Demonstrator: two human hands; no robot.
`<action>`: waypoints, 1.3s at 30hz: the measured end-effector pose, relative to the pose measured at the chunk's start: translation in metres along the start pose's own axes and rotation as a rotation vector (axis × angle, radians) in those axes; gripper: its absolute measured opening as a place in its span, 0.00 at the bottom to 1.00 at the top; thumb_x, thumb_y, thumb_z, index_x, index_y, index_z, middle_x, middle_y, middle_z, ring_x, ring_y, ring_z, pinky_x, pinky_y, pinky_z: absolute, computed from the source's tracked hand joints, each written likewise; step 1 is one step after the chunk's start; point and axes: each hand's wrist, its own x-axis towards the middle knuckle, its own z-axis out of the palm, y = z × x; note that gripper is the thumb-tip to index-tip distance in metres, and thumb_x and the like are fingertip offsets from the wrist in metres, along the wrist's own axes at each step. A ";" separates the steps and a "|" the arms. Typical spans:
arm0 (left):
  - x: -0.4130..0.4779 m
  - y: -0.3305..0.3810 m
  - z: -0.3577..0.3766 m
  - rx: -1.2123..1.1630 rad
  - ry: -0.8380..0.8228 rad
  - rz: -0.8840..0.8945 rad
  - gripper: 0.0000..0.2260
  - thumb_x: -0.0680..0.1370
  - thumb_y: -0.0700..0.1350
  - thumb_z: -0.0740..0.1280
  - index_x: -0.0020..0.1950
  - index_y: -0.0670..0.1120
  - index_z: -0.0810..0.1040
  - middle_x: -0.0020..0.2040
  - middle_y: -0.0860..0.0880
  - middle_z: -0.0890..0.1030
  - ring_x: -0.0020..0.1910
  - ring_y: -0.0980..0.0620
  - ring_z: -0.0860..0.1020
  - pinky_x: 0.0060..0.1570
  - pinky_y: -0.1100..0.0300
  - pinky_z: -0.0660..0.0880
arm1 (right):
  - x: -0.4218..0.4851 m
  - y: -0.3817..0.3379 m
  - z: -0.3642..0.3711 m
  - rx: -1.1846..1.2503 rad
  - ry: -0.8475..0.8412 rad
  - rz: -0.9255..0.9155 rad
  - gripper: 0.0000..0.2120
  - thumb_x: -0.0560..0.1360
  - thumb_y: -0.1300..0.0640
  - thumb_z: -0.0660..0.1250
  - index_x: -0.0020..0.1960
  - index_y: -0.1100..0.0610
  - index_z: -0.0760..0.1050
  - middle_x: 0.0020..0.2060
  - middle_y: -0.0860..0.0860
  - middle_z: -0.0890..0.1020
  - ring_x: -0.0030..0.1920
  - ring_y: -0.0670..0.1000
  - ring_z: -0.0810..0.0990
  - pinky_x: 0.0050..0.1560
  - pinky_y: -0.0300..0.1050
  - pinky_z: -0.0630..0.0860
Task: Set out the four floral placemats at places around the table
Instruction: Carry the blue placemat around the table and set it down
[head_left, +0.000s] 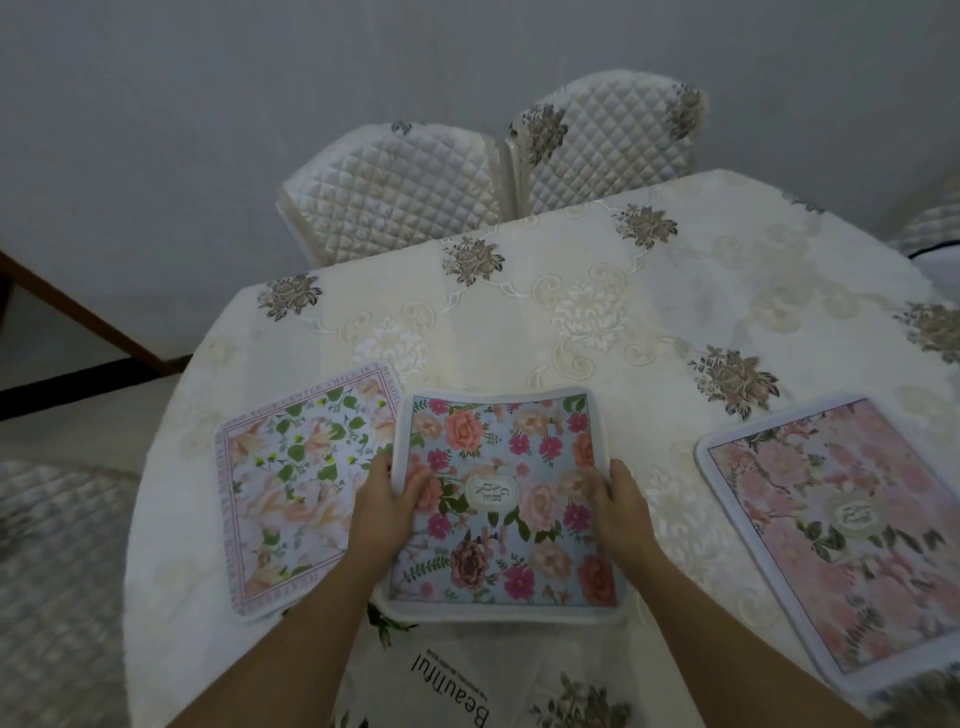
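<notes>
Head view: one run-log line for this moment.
stage: placing | left hand: grips blue floral placemat left edge | right hand: grips right edge | laid: bordered placemat at left, pink placemat at right

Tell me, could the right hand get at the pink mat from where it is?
Probably yes. The right hand grips the middle mat, so it must let go first, but only bare tablecloth lies between it and the pink mat.
</notes>
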 end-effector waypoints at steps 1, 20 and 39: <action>-0.004 0.002 -0.004 -0.007 0.011 0.002 0.12 0.79 0.51 0.68 0.57 0.46 0.71 0.45 0.49 0.81 0.42 0.50 0.82 0.39 0.55 0.81 | 0.000 -0.004 -0.003 0.007 -0.013 -0.016 0.10 0.82 0.51 0.57 0.51 0.58 0.70 0.45 0.51 0.80 0.43 0.48 0.81 0.36 0.40 0.77; -0.121 0.009 -0.077 -0.323 0.448 0.016 0.10 0.78 0.51 0.69 0.54 0.47 0.75 0.47 0.51 0.84 0.41 0.58 0.83 0.37 0.65 0.79 | -0.031 -0.104 -0.002 -0.043 -0.298 -0.414 0.10 0.82 0.51 0.57 0.54 0.57 0.69 0.44 0.51 0.81 0.43 0.48 0.83 0.37 0.39 0.78; -0.355 -0.187 -0.238 -0.472 1.104 -0.335 0.08 0.78 0.51 0.70 0.51 0.50 0.75 0.46 0.48 0.85 0.43 0.51 0.85 0.45 0.45 0.83 | -0.250 -0.150 0.277 -0.227 -0.938 -0.731 0.11 0.81 0.47 0.57 0.56 0.54 0.69 0.45 0.51 0.82 0.42 0.49 0.83 0.41 0.49 0.82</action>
